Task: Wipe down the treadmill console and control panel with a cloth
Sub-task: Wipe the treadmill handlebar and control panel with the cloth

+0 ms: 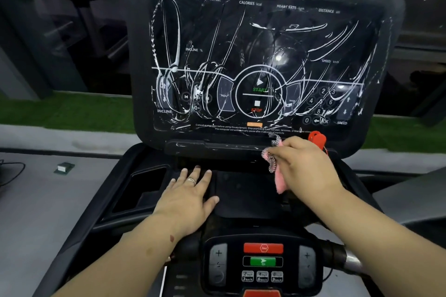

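Grey floor [36, 200]: small green-white block [64, 167], black cable [12, 171] lying on it.

cloth [277, 176] mostly hidden (behind right hand [304, 164])

Console [263, 55] behind tray [241, 190]; control panel [263, 263] in front, nearest.

Console screen [265, 38] glossy, foam-streaked; cloth [280, 176] pink, fluffy; tray [241, 190] matt black plastic
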`<state>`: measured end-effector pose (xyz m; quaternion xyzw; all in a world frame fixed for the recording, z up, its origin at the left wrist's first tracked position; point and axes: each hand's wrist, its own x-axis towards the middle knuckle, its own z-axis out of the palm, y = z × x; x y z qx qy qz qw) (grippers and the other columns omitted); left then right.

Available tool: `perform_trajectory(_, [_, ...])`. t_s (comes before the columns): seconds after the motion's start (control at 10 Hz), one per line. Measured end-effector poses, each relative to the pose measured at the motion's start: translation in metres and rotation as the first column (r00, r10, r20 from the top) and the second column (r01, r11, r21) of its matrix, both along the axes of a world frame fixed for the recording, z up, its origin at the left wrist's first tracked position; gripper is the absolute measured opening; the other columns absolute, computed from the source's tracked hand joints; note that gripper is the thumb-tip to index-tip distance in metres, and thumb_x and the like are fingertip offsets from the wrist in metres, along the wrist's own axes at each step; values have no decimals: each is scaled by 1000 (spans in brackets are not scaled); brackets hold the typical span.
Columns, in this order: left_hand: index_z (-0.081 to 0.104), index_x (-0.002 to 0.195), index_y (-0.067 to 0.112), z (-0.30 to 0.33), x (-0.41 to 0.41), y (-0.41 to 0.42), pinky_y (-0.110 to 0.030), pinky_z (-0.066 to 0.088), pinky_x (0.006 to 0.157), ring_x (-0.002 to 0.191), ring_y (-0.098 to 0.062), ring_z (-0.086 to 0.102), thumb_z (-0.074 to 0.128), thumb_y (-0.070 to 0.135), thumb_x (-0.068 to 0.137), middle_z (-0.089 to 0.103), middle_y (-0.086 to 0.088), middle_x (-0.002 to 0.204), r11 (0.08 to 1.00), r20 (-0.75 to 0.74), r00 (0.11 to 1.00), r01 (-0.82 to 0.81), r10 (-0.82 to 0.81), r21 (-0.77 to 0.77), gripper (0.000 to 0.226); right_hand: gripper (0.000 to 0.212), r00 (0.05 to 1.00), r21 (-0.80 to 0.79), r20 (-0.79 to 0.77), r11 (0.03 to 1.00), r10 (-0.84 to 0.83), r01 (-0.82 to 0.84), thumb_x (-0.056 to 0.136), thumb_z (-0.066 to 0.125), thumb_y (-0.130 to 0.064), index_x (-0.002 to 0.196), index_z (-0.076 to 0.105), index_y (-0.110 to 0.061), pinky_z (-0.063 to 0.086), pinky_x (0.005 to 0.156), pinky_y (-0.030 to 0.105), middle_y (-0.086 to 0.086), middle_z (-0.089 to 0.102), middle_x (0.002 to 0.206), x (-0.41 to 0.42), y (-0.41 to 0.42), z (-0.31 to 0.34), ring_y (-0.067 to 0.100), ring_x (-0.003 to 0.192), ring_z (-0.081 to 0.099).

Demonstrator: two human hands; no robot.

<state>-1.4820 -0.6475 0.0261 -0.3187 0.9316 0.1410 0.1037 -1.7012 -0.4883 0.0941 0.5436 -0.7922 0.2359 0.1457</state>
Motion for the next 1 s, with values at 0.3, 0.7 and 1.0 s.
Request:
perform_trajectory(0.3, [-4, 163, 34, -1, -1, 1, -45, 4, 128, 157, -26, -10, 26, 64, 103, -8, 2, 171, 1000, -3, 1000, -1, 1, 5, 73, 25, 999, 48, 10, 998, 31, -32, 77, 81, -7, 97, 80, -22, 54, 71, 32, -3, 66, 84, 7, -9, 3, 31, 78, 63])
perform_trajectory(0.7, [-5, 163, 33, -2, -2, 0, -46, 4, 128, 157, -27, -10, 24, 65, 103, -8, 1, 171, 1000, 7, 1000, 2, -2, -5, 73, 37, 999, 79, 50, 997, 0, -4, 85, 66, -2, 117, 68, -21, 53, 79, 36, -7, 70, 84, 12, -8, 10, 28, 92, 63])
perform_trajectory(1.0, [-4, 163, 33, -2, -1, 0, -46, 4, 128, 157, -27, -10, 25, 65, 103, -8, 1, 171, 1000, 0, 1000, 5, -5, -8, 73, 34, 999, 57, 45, 998, 14, -17, 78, 78, 1, 106, 79, -18, 54, 78, 28, -8, 64, 108, 8, -5, -2, 18, 90, 66])
